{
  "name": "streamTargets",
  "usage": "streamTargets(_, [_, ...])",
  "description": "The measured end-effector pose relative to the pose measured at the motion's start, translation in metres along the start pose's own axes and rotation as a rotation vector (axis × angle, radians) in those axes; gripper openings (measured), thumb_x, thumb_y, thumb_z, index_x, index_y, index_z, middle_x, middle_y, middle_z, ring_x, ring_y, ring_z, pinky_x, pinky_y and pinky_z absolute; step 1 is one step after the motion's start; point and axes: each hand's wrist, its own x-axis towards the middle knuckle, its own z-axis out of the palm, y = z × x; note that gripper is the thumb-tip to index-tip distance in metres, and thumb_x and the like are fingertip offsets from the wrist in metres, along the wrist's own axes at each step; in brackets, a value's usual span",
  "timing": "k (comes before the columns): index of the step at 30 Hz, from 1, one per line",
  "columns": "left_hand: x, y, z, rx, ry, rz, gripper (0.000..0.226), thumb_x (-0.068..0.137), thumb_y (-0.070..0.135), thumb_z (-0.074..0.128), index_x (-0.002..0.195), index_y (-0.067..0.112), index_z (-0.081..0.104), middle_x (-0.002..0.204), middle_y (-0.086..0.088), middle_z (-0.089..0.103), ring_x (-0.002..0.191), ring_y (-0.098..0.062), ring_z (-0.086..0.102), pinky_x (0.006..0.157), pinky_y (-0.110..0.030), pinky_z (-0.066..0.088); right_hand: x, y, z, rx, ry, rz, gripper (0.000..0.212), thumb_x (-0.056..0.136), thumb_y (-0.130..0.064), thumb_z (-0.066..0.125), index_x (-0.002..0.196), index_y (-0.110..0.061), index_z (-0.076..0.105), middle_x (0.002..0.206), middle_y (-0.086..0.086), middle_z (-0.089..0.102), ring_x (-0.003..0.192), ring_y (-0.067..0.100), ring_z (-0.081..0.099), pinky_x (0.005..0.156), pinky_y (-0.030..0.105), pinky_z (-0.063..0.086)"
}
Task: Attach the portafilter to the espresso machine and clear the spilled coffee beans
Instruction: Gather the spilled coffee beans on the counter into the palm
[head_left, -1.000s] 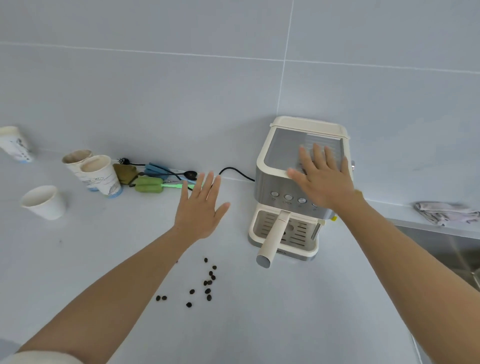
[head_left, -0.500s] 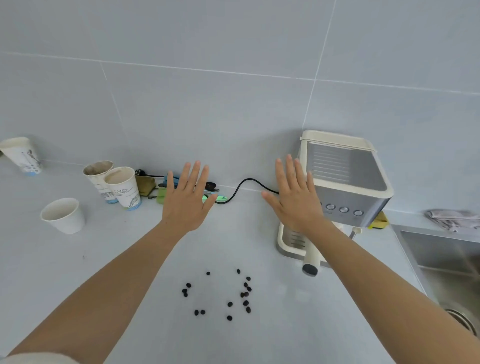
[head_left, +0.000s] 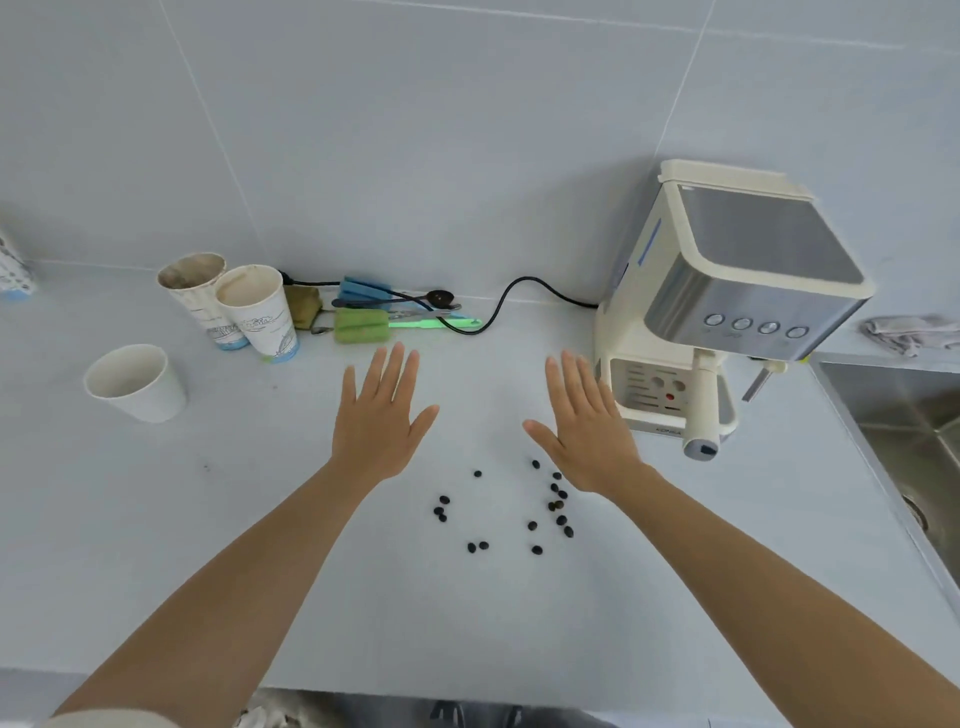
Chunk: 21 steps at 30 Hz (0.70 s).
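A cream and steel espresso machine (head_left: 737, 291) stands at the right of the white counter (head_left: 156, 545). The portafilter (head_left: 702, 410) sits under its front, its cream handle pointing toward me. Several dark coffee beans (head_left: 535, 512) lie scattered on the counter in front of me. My left hand (head_left: 382, 415) hovers flat and open, fingers spread, left of the beans and holding nothing. My right hand (head_left: 584, 423) is also flat and open, just left of the machine, its wrist over the right edge of the bean scatter.
Two used paper cups (head_left: 234, 304) and a short white cup (head_left: 136, 382) stand at the left. Green and blue tools (head_left: 374, 312) and a black power cord (head_left: 509, 301) lie along the wall. A steel sink (head_left: 904, 431) and a grey cloth (head_left: 909, 332) are at the right.
My right hand came off the top of the machine and down to the counter's middle. Both hands lowered toward the beans, and the view swung left and down.
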Motion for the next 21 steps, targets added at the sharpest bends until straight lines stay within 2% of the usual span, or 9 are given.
streamTargets(2, [-0.010,0.004,0.020,-0.013,-0.053,-0.012,0.089,0.071,0.063,-0.028,0.144,0.016,-0.008,0.157,-0.004,-0.001,0.144,-0.022,-0.002,0.116,-0.046,0.003,-0.009,0.002,0.018,-0.004,-0.056,-0.001,0.093,0.065,-0.064,-0.018,0.143,-0.014,-0.020,0.156,0.009,-0.018,0.143,0.026,-0.017,0.117,0.039,-0.005])
streamTargets(3, [-0.017,0.006,0.030,-0.025,-0.086,-0.022,0.081,0.077,0.062,-0.017,0.144,0.016,-0.010,0.157,-0.004,-0.004,0.143,-0.021,-0.004,0.116,-0.046,0.001,-0.014,0.004,0.027,-0.009,-0.087,-0.001,0.092,0.066,-0.064,-0.018,0.142,-0.013,-0.021,0.156,0.008,-0.018,0.143,0.026,-0.018,0.117,0.039,-0.005])
streamTargets(5, [-0.030,0.011,0.048,-0.054,-0.145,-0.045,0.072,0.088,0.057,0.006,0.143,0.015,-0.012,0.157,-0.003,-0.007,0.143,-0.020,-0.008,0.116,-0.045,-0.002,-0.022,0.008,0.048,-0.029,-0.130,0.001,0.079,0.078,-0.063,-0.010,0.138,-0.014,-0.027,0.155,0.008,-0.020,0.142,0.025,-0.019,0.117,0.039,-0.005])
streamTargets(7, [-0.045,0.016,0.061,-0.091,-0.207,-0.082,0.075,0.090,0.058,0.017,0.143,0.015,-0.014,0.156,-0.002,-0.010,0.143,-0.018,-0.011,0.115,-0.044,-0.004,-0.030,0.012,0.065,-0.034,-0.172,0.011,0.071,0.088,-0.059,0.003,0.133,-0.015,-0.031,0.155,0.009,-0.021,0.142,0.025,-0.020,0.118,0.039,-0.005])
streamTargets(12, [-0.075,0.023,0.081,-0.137,-0.339,-0.125,0.090,0.084,0.067,0.022,0.141,0.012,-0.020,0.155,-0.002,-0.016,0.141,-0.014,-0.018,0.114,-0.043,-0.010,-0.052,0.023,0.092,-0.037,-0.252,0.047,0.102,0.056,-0.067,-0.031,0.140,-0.010,-0.025,0.155,0.010,-0.020,0.143,0.026,-0.016,0.118,0.040,-0.001])
streamTargets(14, [-0.081,0.027,0.084,-0.122,-0.379,-0.123,0.096,0.082,0.070,0.024,0.141,0.010,-0.020,0.155,-0.004,-0.018,0.141,-0.015,-0.019,0.114,-0.044,-0.010,-0.059,0.029,0.100,-0.035,-0.290,0.079,0.100,0.054,-0.067,-0.034,0.136,-0.010,-0.030,0.155,0.009,-0.021,0.143,0.025,-0.017,0.118,0.039,-0.002])
streamTargets(16, [-0.084,0.031,0.087,-0.104,-0.408,-0.126,0.099,0.080,0.072,0.026,0.141,0.007,-0.018,0.155,-0.006,-0.018,0.141,-0.017,-0.019,0.115,-0.046,-0.009,-0.064,0.035,0.107,-0.013,-0.323,0.127,0.091,0.064,-0.067,-0.023,0.134,-0.012,-0.031,0.154,0.006,-0.023,0.143,0.024,-0.018,0.118,0.039,-0.004])
streamTargets(19, [-0.089,0.038,0.090,-0.071,-0.451,-0.123,0.103,0.077,0.076,0.023,0.141,0.005,-0.017,0.154,-0.009,-0.020,0.140,-0.019,-0.021,0.114,-0.047,-0.010,-0.069,0.040,0.118,-0.009,-0.344,0.188,0.080,0.090,-0.061,0.008,0.141,-0.009,-0.024,0.155,0.008,-0.022,0.143,0.022,-0.019,0.118,0.039,-0.006])
streamTargets(21, [-0.091,0.041,0.093,-0.054,-0.475,-0.119,0.104,0.076,0.077,0.021,0.141,0.003,-0.017,0.154,-0.010,-0.020,0.140,-0.020,-0.022,0.114,-0.047,-0.010,-0.071,0.041,0.123,-0.012,-0.366,0.209,0.079,0.093,-0.058,0.013,0.141,-0.008,-0.023,0.155,0.008,-0.023,0.142,0.021,-0.020,0.118,0.039,-0.007])
